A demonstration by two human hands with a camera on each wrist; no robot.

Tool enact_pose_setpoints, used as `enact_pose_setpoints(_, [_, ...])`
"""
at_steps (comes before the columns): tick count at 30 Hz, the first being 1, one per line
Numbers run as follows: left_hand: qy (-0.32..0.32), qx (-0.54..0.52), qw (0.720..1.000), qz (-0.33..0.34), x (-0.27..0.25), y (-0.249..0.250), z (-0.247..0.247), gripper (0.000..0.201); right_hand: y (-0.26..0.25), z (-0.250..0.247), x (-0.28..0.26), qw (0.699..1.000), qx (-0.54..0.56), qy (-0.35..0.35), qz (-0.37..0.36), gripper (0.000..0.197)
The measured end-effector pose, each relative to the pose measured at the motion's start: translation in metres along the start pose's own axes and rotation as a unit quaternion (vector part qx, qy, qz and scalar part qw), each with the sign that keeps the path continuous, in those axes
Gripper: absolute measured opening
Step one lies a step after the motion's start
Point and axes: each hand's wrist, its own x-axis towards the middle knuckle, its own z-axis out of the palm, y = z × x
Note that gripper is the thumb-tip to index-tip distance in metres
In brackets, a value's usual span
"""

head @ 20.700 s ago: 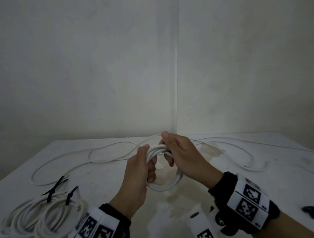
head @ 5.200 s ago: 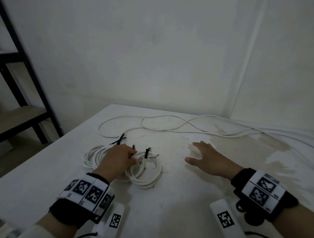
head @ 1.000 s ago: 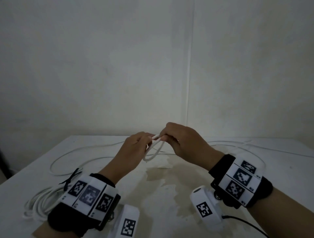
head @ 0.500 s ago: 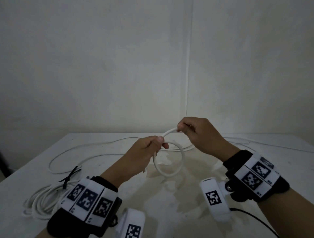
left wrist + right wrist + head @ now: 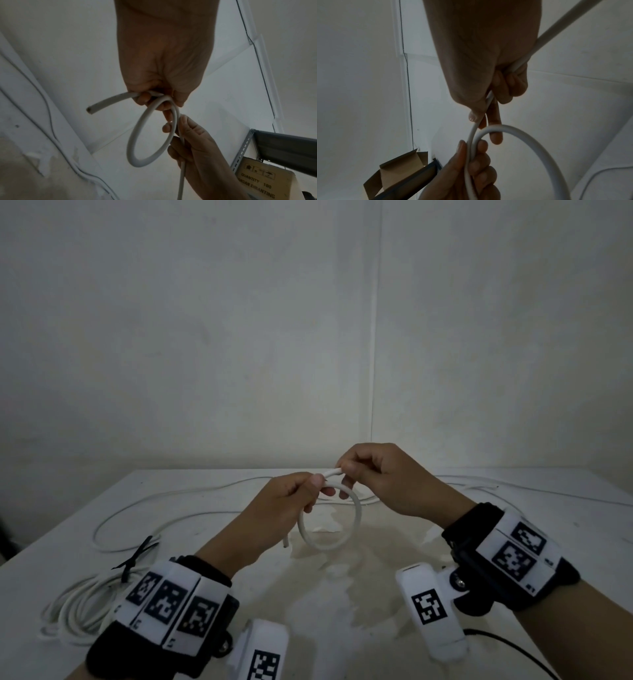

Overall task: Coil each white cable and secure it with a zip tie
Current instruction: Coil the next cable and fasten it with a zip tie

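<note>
A white table point(image 5: 513, 508) sits in a bare wall corner. Above it, the left hand point(image 5: 284, 505) pinches the first loop of the white cable point(image 5: 356, 518), likely to keep it from springing open. At its 2 o'clock the right hand point(image 5: 380, 474) is curled round the running length, feeding the next turn. Finished coils point(image 5: 75, 607) with black zip ties point(image 5: 137, 556) lie at 8 o'clock. A cardboard box point(image 5: 397, 174) shows on a shelf; I cannot tell its contents.

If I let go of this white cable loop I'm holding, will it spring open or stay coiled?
Probably springs open: the white cable holds a smooth round loop, pinched only by the left hand and right hand. Its free end juts out, suggesting some stiffness. Finished coils needed ties.
</note>
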Motion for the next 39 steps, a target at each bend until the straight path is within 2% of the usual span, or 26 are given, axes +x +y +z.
enact_pose_setpoints(2, [-0.006,-0.006,1.000,0.008,0.000,0.003,0.000,0.043,-0.003,0.001,-0.002,1.000,0.028,-0.007,0.007,0.019])
enact_pose_setpoints(5, [0.005,-0.007,1.000,0.008,0.002,0.002,-0.002,0.033,-0.011,0.002,-0.006,0.997,0.066,-0.025,0.028,0.021])
enact_pose_setpoints(8, [0.008,-0.002,1.000,-0.001,0.003,-0.003,-0.002,0.029,-0.012,0.003,-0.007,0.998,0.050,-0.038,0.026,0.024])
enact_pose_setpoints(11, [-0.003,0.012,1.000,0.000,0.004,-0.003,-0.005,0.025,-0.006,0.003,-0.006,1.000,0.024,0.017,0.011,0.021])
enact_pose_setpoints(14, [-0.015,0.037,0.999,0.009,0.007,-0.004,-0.012,0.022,-0.002,0.003,-0.006,0.996,0.053,0.065,0.021,0.019])
enact_pose_setpoints(20, [0.004,0.079,0.996,0.049,0.004,-0.006,-0.011,0.026,-0.002,0.011,-0.007,0.994,0.089,0.041,0.048,0.022])
enact_pose_setpoints(23, [0.000,0.122,0.990,0.065,0.007,-0.008,-0.012,0.029,-0.003,0.012,-0.006,0.999,0.036,0.008,0.033,0.027])
enact_pose_setpoints(26, [-0.011,0.141,0.988,0.068,0.006,-0.007,-0.010,0.029,-0.002,0.015,-0.005,1.000,0.003,0.006,0.015,0.031])
enact_pose_setpoints(30, [0.031,0.182,0.982,0.044,0.005,-0.006,-0.013,0.022,0.001,0.012,-0.005,0.999,0.025,0.040,0.013,0.032])
enact_pose_setpoints(32, [0.062,0.201,0.978,0.014,0.005,-0.006,-0.017,0.027,0.003,0.007,-0.005,0.997,0.037,0.066,0.023,0.033])
enact_pose_setpoints(35, [0.073,0.127,0.988,-0.042,0.003,-0.004,-0.022,0.029,0.006,0.005,-0.004,0.995,0.040,0.077,0.038,0.030])
enact_pose_setpoints(39, [0.036,-0.062,0.992,-0.100,-0.002,0.005,-0.024,0.021,0.009,0.010,-0.003,0.993,0.019,0.114,0.039,0.033])
